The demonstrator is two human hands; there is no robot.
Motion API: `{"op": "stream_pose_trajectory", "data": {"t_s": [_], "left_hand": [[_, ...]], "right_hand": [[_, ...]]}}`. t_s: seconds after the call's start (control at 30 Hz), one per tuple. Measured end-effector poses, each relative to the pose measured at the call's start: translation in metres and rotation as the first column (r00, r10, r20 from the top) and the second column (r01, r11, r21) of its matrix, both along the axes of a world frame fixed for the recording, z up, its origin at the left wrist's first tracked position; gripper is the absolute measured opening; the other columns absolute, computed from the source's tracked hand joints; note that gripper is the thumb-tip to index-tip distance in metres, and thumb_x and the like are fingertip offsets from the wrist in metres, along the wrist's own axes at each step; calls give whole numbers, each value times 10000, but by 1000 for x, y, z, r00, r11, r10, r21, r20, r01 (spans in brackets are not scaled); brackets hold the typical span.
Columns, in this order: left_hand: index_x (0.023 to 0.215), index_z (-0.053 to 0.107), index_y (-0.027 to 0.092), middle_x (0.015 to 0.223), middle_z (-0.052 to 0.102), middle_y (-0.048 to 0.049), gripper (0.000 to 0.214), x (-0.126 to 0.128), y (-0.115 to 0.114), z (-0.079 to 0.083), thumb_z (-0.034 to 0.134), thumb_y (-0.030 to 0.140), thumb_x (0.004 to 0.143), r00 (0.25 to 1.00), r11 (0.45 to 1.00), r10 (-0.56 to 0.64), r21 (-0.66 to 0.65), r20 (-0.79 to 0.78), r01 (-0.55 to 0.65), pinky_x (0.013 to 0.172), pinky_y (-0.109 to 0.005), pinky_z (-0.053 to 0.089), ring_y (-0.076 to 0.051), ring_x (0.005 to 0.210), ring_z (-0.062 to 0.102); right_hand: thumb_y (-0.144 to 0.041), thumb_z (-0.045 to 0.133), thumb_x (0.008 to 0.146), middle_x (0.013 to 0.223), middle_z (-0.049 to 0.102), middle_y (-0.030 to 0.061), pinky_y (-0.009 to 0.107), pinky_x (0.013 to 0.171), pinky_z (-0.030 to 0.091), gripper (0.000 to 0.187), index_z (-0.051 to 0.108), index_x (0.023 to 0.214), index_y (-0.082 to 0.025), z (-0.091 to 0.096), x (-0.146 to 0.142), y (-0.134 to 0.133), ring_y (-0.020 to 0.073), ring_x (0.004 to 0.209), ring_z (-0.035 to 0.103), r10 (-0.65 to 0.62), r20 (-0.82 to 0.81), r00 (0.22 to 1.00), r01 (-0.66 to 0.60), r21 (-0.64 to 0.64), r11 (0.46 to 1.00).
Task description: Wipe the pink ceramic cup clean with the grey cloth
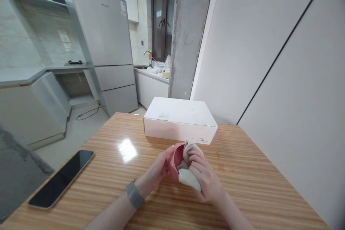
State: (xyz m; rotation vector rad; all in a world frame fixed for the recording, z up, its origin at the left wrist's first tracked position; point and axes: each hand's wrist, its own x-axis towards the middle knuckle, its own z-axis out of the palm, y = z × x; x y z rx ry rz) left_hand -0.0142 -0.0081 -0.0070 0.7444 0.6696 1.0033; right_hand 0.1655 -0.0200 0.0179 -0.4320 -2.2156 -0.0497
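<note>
A pink cup (174,156) is held above the wooden table, tilted so that its mouth faces right. My left hand (163,161) wraps around its left side; a grey band circles that wrist. My right hand (205,176) grips a light grey-beige cloth (190,179) and presses part of it into the cup's mouth. One fold of the cloth hangs over the rim, and another sticks out below my fingers. The cup's inside is partly covered by the cloth, and its far side is hidden.
A white box (180,113) lies on the wooden table (237,187) just beyond my hands. At the left edge rests a black-screened phone (63,178). A white wall (283,97) borders the table's right side. Behind stand a grey fridge (107,36) and kitchen counters.
</note>
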Motion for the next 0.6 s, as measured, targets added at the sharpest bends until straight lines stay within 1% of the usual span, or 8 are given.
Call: {"op": "stream_pose_trajectory", "data": {"t_s": [0.13,0.2,0.27,0.33,0.4,0.47,0.53,0.6], "left_hand": [[1034,724,144,902,718,-53,463,-8,-1,7,659,540,802,995,998,-36,-54,-93,31,649,-258,417,-160,754,577],[993,727,140,873,717,-48,433,-11,1,8,692,513,775,991,996,-62,-75,-116,53,631,-251,414,-152,726,567],[984,725,137,869,718,-56,414,-13,3,9,702,485,761,987,995,-59,-84,-147,47,613,-250,424,-156,721,577],[987,721,135,874,718,-76,427,-14,4,10,684,496,762,982,995,-38,-100,-185,19,595,-267,446,-178,721,599],[994,714,126,884,718,-109,463,-14,3,11,679,522,757,980,994,-11,-104,-198,-10,604,-311,485,-218,741,626],[986,706,122,873,715,-126,480,-10,1,10,698,532,737,982,995,20,-90,-185,-37,617,-356,513,-244,749,638],[954,698,131,815,702,-102,443,-5,-1,8,721,509,722,985,993,87,-71,-149,-98,602,-347,514,-224,709,624],[880,682,151,726,663,-43,352,0,-2,5,752,447,703,982,983,171,-60,-81,-176,576,-292,490,-165,636,576]], "right_hand": [[-190,453,718,623,456,20,551,857,514,47,457,746,-227,0,-2,-2,232,718,478,68,-23,997,-69,-30,997],[-208,448,745,623,458,22,542,852,517,26,468,742,-225,-1,-1,-2,230,713,482,84,-16,996,-85,-48,995],[-233,446,772,635,472,29,542,849,518,48,473,734,-225,-1,0,-1,233,714,488,73,5,997,-72,-84,994],[-236,440,799,662,503,42,546,859,516,82,483,730,-224,-1,2,1,232,710,498,31,46,998,-25,-133,991],[-212,439,821,684,535,50,545,871,515,109,506,735,-220,-1,2,3,228,699,510,-37,93,995,53,-172,984],[-201,453,840,687,555,53,543,873,518,118,532,753,-215,-3,0,4,231,697,520,-112,109,988,130,-176,976],[-205,470,847,681,560,53,550,881,515,108,548,772,-210,-5,-4,4,240,711,524,-176,80,981,187,-153,970],[-196,472,843,688,563,54,559,900,501,96,550,788,-204,-7,-7,4,242,718,517,-204,41,978,207,-131,970]]}}
